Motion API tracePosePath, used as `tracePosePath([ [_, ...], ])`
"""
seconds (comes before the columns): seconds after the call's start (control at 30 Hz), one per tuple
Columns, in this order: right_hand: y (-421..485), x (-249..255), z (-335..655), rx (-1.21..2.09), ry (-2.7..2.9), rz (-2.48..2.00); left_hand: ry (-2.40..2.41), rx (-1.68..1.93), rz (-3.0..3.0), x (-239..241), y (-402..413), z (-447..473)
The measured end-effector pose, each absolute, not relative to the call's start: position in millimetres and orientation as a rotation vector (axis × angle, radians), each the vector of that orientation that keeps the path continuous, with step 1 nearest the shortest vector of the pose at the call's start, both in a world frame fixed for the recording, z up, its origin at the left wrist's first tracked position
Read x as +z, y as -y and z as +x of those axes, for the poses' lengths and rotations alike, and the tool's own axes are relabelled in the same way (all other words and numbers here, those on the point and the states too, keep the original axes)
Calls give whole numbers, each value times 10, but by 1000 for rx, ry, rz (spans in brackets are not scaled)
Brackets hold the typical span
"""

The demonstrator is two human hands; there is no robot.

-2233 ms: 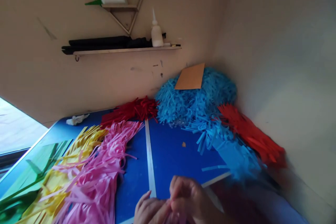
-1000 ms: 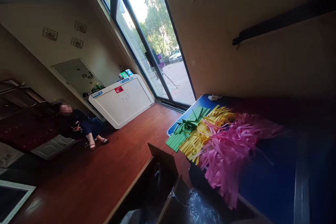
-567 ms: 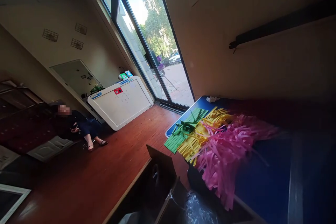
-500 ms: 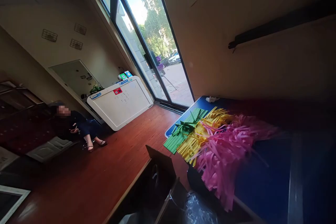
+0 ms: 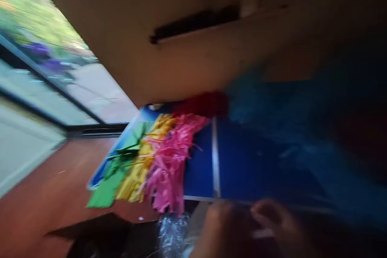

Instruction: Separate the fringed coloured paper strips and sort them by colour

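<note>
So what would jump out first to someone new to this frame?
The pink paper strips, with yellow strips and green strips to their left, spill over the near edge of the blue table. Blurred hands sit at the bottom edge.

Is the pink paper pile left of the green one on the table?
No: the pink paper strips lie to the right of the yellow strips, and the green strips sit farthest left on the blue table.

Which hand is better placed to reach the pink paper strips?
Left, probably. The left hand sits nearer the pink paper strips at the table edge; the right hand is farther right. Blur hides the grips.
</note>
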State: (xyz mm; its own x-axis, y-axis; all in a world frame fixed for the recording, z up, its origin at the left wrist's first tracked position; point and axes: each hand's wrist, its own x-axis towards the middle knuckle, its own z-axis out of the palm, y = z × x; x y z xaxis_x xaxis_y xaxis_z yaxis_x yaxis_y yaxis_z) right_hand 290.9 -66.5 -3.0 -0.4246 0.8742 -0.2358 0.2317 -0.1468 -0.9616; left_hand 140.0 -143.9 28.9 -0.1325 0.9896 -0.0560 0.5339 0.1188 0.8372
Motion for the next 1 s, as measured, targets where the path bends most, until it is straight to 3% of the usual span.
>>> tracePosePath([
  [0.27, 547, 188, 2999, 1629, 1497, -1009, -1712, 1134, 2081, -15, 1231, 1349],
  [0.63, 454, 190, 3107, 1707, 1555, -982, -1656, 1126, 2066, 32, 1211, 1346],
  [1.0, 523, 267, 3115, 1503, 1734, -1007, -1795, 1075, 1948, 89, 1252, 1437],
])
